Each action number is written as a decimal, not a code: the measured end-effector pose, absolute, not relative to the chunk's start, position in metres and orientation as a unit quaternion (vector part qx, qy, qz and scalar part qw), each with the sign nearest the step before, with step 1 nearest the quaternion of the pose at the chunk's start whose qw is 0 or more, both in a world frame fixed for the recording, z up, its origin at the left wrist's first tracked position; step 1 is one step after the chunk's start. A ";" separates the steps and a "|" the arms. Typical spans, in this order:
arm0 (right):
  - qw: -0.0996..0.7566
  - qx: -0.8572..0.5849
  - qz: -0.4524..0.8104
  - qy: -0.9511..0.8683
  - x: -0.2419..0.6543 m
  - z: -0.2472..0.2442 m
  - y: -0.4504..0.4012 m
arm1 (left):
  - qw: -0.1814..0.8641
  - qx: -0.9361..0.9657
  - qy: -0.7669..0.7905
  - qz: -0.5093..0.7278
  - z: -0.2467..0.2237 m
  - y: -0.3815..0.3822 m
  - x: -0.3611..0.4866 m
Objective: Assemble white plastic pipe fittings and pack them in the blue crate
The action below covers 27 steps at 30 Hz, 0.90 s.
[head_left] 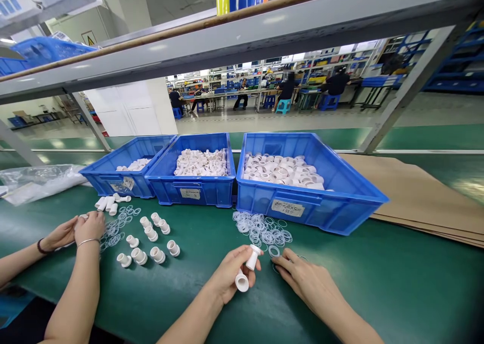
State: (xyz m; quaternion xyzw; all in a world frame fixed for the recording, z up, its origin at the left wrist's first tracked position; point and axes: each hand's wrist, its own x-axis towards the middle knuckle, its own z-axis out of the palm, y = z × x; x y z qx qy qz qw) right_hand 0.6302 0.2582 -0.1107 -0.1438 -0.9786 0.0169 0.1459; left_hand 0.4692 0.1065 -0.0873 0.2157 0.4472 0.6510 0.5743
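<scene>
My left hand (231, 276) is closed around two white plastic pipe fittings. One fitting (252, 258) stands up between thumb and fingers with its flanged end on top; the other fitting (242, 282) points its open end toward me. To its right, my right hand (302, 278) reaches down to the green tabletop, fingertips pinched at a thin clear ring (275, 268) that they partly cover. Just beyond both hands lies a loose pile of clear rings (260, 228). Several flanged white fittings (139, 256) stand on the table to the left.
Three blue bins line the back: a left bin (113, 178), a middle bin (196, 195) and a right bin (321, 210), all holding white parts. A co-worker's hands (88, 228) work at the left beside more rings (113, 233). Flat cardboard (419, 197) lies at right; a shelf beam (227, 36) crosses above.
</scene>
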 end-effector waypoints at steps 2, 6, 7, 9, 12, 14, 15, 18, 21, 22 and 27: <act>0.144 -0.157 0.023 -0.977 0.629 -0.110 0.257 | 0.574 0.227 0.448 0.647 -0.087 0.106 0.470; 0.139 -0.208 0.073 -0.965 0.627 -0.108 0.254 | 0.557 0.260 0.486 0.621 -0.083 0.105 0.473; 0.139 -0.225 0.094 -0.960 0.627 -0.106 0.253 | 0.552 0.270 0.497 0.613 -0.081 0.105 0.473; 0.137 -0.254 0.144 -0.947 0.627 -0.100 0.251 | 0.540 0.286 0.513 0.603 -0.079 0.104 0.475; 0.132 -0.275 0.229 -0.924 0.627 -0.089 0.247 | 0.529 0.302 0.528 0.592 -0.078 0.103 0.477; 0.132 -0.273 0.285 -0.909 0.628 -0.081 0.244 | 0.530 0.312 0.534 0.580 -0.079 0.102 0.478; 0.133 -0.268 0.311 -0.902 0.628 -0.078 0.243 | 0.532 0.319 0.536 0.573 -0.079 0.101 0.478; 0.138 -0.248 0.368 -0.886 0.628 -0.073 0.242 | 0.524 0.343 0.545 0.557 -0.081 0.101 0.479; 0.142 -0.230 0.400 -0.876 0.627 -0.073 0.242 | 0.498 0.350 0.566 0.556 -0.081 0.101 0.480; 0.143 -0.225 0.412 -0.872 0.627 -0.073 0.243 | 0.490 0.353 0.571 0.557 -0.081 0.101 0.480; 0.114 -0.221 0.469 -0.847 0.627 -0.072 0.244 | 0.458 0.378 0.582 0.556 -0.080 0.100 0.480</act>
